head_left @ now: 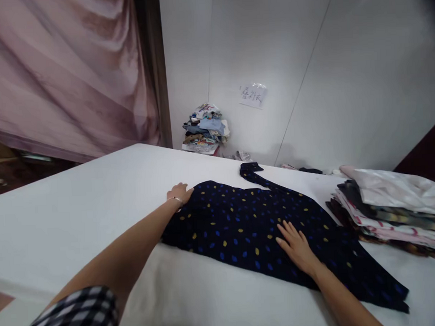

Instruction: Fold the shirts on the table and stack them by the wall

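Note:
A dark navy garment [241, 219] with blue and yellow dots lies spread flat on a white table [79, 212]. One sleeve [256, 175] reaches toward the far edge. My left hand [180, 192] is stretched out to the garment's far left edge, fingers curled at the cloth, a thin bracelet on the wrist. My right hand [296, 243] lies flat on the middle of the garment with its fingers spread.
A stack of folded clothes [388, 208] sits on the table at the right. Another heap of clothes [206, 130] stands behind the table against the white wall, below a paper label [252, 95]. A pink curtain [65, 73] hangs at the left.

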Tool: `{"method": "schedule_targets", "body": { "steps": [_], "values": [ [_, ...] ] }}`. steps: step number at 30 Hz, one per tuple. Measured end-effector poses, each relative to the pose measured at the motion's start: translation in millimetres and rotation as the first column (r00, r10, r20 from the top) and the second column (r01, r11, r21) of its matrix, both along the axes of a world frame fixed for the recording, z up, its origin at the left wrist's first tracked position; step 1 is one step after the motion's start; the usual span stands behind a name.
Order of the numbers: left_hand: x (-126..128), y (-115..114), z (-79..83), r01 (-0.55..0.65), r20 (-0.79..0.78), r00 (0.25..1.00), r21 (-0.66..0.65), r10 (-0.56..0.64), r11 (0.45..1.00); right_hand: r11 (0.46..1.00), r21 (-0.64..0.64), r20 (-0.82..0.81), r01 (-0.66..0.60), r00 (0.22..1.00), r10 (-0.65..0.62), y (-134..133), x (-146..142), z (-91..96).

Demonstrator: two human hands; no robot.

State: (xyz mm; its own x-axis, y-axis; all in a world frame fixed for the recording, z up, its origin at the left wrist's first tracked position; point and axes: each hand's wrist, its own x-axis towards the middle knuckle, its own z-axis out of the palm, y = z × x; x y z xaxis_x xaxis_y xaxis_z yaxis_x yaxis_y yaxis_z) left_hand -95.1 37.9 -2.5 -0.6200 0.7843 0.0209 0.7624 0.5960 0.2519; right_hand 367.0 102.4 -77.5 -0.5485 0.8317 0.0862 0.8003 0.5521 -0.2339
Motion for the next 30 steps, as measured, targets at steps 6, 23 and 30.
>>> {"method": "schedule_targets", "body": {
  "steps": [6, 23, 30],
  "values": [
    [-7, 61, -14.9, -0.027, 0.056, 0.998, -0.04, 0.029, 0.999, 0.996, 0.087, 0.05, 0.006, 0.999, -0.01, 3, -5, -20.3],
    [-35, 88, 7.2, -0.08, 0.24, 0.971, 0.226, 0.025, 0.971, 0.998, 0.066, 0.084, 0.01, 0.996, -0.016, -1, -4, -11.8],
    [-5, 60, 1.7, 0.094, 0.064, 0.991, 0.321, -0.12, 0.943, 0.999, 0.022, 0.085, 0.024, 0.996, -0.025, -4, -9, -0.8]
  ]
}}
